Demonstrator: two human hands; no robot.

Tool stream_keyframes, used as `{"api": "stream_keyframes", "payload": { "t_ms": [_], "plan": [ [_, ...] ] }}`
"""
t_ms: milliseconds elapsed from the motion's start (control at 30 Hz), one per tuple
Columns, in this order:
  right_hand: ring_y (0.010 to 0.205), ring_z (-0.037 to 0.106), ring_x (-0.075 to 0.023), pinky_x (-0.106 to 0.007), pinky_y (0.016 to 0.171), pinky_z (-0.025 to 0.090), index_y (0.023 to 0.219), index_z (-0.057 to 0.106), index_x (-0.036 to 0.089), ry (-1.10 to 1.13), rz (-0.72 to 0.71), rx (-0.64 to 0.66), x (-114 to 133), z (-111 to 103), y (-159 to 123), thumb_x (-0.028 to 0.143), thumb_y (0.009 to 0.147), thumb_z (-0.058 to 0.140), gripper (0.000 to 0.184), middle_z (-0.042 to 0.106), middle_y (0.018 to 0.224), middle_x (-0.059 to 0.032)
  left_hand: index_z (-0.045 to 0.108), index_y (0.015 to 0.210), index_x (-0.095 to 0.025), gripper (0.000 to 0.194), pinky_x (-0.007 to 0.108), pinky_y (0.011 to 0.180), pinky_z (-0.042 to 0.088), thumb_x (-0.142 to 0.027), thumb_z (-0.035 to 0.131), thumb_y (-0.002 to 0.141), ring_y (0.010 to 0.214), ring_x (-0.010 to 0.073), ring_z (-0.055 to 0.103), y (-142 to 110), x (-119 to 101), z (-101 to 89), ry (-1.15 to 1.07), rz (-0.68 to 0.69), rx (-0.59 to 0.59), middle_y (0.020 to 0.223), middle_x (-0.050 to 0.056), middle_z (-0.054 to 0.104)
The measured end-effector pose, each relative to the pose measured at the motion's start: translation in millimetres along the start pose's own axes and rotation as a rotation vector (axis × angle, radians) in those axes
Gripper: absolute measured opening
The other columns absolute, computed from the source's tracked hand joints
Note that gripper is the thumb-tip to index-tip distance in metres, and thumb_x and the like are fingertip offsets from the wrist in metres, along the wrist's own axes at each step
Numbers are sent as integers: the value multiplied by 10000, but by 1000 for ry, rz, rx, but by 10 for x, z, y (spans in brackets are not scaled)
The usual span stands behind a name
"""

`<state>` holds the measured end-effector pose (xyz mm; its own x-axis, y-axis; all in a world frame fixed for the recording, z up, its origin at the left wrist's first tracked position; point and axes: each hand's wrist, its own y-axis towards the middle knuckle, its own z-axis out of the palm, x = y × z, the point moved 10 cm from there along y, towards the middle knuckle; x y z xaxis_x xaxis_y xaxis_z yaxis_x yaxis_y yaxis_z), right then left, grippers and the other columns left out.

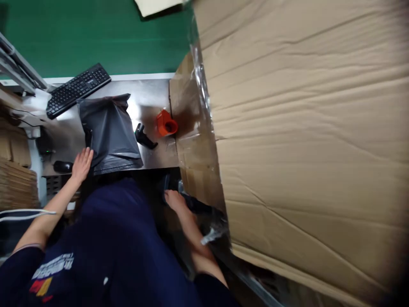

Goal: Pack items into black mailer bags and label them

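My left hand (82,164) lies with fingers stretched out at the left front corner of a dark grey plastic mailing bag (111,128). The bag is on the metal table, slightly puffed and creased. Just left of that hand sits a black computer mouse (62,166). Below the table's front edge, my right hand (174,199) reaches in beside the cardboard with curled fingers. A dark object touches its fingertips, but shadow hides what it is. A black handheld scanner (145,137) and an orange tape-like holder (166,123) rest right of the bag.
A large cardboard box (303,140) edged with clear tape fills the right side. A black keyboard (78,90) lies at the back left of the metal table (153,94). Beyond runs a green surface (96,34). Flat cardboard stacks (17,183) stand at the far left.
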<state>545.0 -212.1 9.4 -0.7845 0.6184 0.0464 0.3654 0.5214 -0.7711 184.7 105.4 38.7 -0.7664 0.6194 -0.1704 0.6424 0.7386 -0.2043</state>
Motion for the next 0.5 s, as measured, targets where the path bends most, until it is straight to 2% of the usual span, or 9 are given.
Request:
{"api": "stream_keyframes", "payload": {
  "t_ms": [33, 100, 167, 200, 267, 367, 500],
  "plan": [
    [1156, 732, -294, -419, 1016, 573, 1349, 718, 153, -4, -110, -82, 259, -145, 121, 222, 1037, 477, 400, 755, 1245, -184, 408, 1634, -81, 637, 606, 1287, 298, -86, 260, 1015, 1621, 342, 267, 77, -33, 41, -1, 18, 20, 1702, 222, 324],
    [1390, 597, -293, -468, 1192, 463, 1564, 536, 155, -20, -373, -346, 814, -563, 321, 196, 1052, 369, 540, 609, 1517, -172, 413, 1638, -107, 638, 571, 1307, 278, -83, 242, 1024, 1624, 302, 253, 201, -89, 117, -7, 63, 58, 1700, 194, 332],
    [1541, 428, -293, -536, 1302, 302, 1618, 460, 153, -58, -601, -567, 1277, -926, 495, 143, 1038, 315, 598, 460, 1652, -154, 396, 1648, -129, 640, 528, 1321, 264, -86, 237, 1030, 1629, 265, 229, 273, -105, 174, -8, 101, 83, 1708, 166, 319],
    [1581, 363, -291, -573, 1324, 228, 1625, 452, 179, -84, -676, -606, 1450, -1034, 621, 120, 1029, 309, 616, 412, 1685, -133, 390, 1650, -127, 640, 514, 1325, 258, -89, 235, 1031, 1631, 257, 220, 291, -95, 194, -5, 112, 89, 1712, 160, 309],
    [1602, 322, -289, -623, 1331, 140, 1632, 441, 253, -145, -781, -577, 1712, -1136, 914, 81, 1006, 323, 660, 376, 1707, -86, 382, 1650, -108, 642, 504, 1332, 241, -87, 236, 1025, 1635, 258, 206, 303, -54, 223, 4, 130, 97, 1718, 159, 286],
    [1605, 320, -287, -643, 1330, 87, 1659, 374, 309, -223, -903, -472, 1943, -1134, 1235, 38, 968, 342, 742, 339, 1720, -49, 378, 1650, -102, 658, 523, 1333, 226, -74, 271, 1001, 1636, 270, 215, 302, 15, 251, -8, 161, 101, 1717, 166, 292],
    [1614, 303, -269, -599, 1337, 125, 1670, 345, 252, -265, -1097, -381, 2043, -969, 1266, 67, 976, 346, 718, 342, 1714, -62, 405, 1644, -141, 685, 547, 1326, 228, -65, 338, 966, 1620, 285, 284, 245, 119, 338, -14, 187, 163, 1698, 154, 360]
  ]
}}
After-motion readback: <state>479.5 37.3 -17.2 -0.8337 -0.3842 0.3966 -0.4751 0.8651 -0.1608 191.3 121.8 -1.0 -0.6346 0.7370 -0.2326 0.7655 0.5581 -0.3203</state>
